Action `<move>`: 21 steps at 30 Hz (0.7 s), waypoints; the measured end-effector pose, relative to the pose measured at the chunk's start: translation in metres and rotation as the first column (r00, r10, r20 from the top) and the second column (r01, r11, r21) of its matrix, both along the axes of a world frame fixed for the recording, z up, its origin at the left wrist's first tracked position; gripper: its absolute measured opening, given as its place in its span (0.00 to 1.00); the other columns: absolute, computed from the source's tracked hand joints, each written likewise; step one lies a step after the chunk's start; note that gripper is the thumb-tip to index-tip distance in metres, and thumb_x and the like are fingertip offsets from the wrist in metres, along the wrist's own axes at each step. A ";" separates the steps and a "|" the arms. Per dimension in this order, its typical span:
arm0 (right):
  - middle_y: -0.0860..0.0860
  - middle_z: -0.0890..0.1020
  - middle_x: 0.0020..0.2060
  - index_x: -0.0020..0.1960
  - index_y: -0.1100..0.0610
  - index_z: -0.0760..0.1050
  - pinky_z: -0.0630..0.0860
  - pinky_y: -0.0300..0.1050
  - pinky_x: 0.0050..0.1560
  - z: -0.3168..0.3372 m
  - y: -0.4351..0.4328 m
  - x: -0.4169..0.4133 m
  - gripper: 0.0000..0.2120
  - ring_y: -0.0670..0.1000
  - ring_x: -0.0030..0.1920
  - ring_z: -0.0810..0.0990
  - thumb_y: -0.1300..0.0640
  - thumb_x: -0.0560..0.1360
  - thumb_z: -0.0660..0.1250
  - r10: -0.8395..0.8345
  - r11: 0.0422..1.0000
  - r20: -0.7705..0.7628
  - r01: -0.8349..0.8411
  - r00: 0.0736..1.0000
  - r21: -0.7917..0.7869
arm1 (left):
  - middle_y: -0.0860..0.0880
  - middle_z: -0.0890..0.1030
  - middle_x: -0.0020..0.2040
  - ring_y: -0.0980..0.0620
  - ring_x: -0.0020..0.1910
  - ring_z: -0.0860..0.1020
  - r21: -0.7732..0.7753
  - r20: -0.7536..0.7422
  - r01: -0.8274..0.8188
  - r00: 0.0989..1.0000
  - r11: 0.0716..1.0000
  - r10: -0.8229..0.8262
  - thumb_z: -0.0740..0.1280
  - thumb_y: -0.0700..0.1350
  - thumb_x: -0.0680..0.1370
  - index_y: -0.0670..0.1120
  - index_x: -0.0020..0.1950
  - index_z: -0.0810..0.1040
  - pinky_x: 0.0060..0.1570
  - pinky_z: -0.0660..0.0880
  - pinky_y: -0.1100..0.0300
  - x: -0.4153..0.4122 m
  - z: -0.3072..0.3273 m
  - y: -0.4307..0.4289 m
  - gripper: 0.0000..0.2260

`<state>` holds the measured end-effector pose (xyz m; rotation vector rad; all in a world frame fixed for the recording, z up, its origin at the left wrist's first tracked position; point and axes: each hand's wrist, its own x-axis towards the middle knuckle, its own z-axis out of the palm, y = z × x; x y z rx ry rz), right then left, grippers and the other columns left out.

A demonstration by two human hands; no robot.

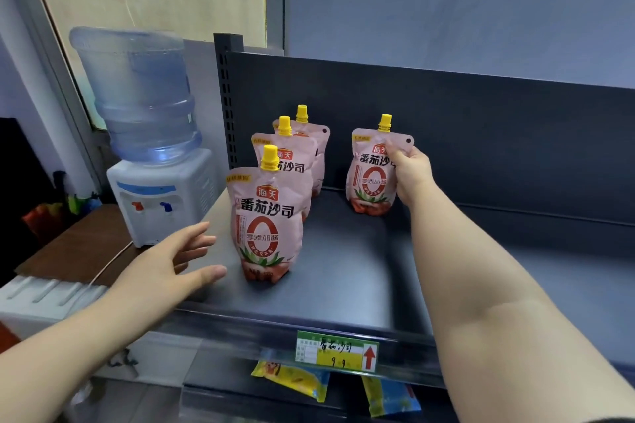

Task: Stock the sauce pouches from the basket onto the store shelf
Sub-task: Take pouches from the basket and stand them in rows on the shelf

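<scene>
Pink sauce pouches with yellow caps stand upright on the dark shelf [343, 285]. Three form a row at the left: a front pouch [266, 223], a middle pouch [292, 161] and a back pouch [318, 148]. Further right, at the back, stands another pouch [372, 172]; my right hand [410, 173] grips its right side. My left hand [178, 261] hovers with fingers spread just left of the front pouch, apart from it. The basket is out of view.
A water dispenser [151, 189] with a blue bottle [137, 93] stands on a brown table left of the shelf. A price tag [338, 350] hangs on the shelf's front rail. Yellow and blue packets [292, 378] lie on the shelf below.
</scene>
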<state>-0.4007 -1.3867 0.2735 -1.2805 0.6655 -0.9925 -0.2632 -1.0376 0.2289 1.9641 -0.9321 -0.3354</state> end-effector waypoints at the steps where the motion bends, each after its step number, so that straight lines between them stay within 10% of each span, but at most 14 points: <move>1: 0.53 0.83 0.43 0.47 0.56 0.77 0.80 0.47 0.42 0.000 -0.002 0.001 0.04 0.52 0.43 0.83 0.55 0.76 0.67 0.018 1.000 -0.005 -0.018 1.000 -0.009 | 0.56 0.78 0.55 0.56 0.58 0.76 0.005 -0.009 -0.004 1.000 1.000 0.004 0.75 0.42 0.69 0.58 0.63 0.67 0.62 0.70 0.56 0.000 0.001 0.000 0.27; 8: 0.53 0.83 0.46 0.51 0.55 0.76 0.80 0.51 0.46 0.001 -0.008 -0.001 0.06 0.55 0.48 0.83 0.54 0.76 0.68 0.042 0.997 -0.078 -0.047 0.996 -0.065 | 0.59 0.78 0.54 0.56 0.60 0.76 0.051 0.004 0.000 1.000 0.999 0.000 0.74 0.44 0.69 0.56 0.66 0.68 0.65 0.69 0.54 -0.008 0.001 -0.008 0.28; 15: 0.50 0.74 0.66 0.72 0.54 0.64 0.75 0.44 0.56 0.005 0.000 -0.019 0.31 0.52 0.65 0.73 0.47 0.73 0.69 -0.170 0.950 -0.328 0.066 0.929 -0.306 | 0.54 0.74 0.65 0.57 0.63 0.72 0.120 0.087 0.009 0.996 0.993 -0.019 0.74 0.48 0.70 0.51 0.72 0.65 0.66 0.67 0.57 -0.018 0.004 -0.007 0.32; 21: 0.49 0.58 0.76 0.76 0.54 0.53 0.56 0.48 0.73 0.013 0.041 -0.052 0.32 0.50 0.76 0.54 0.47 0.78 0.62 -0.512 0.670 -0.480 -0.019 0.712 -0.742 | 0.57 0.70 0.70 0.54 0.69 0.68 0.211 0.230 0.012 0.971 0.977 -0.062 0.70 0.55 0.72 0.54 0.74 0.61 0.67 0.65 0.57 -0.026 0.012 0.008 0.33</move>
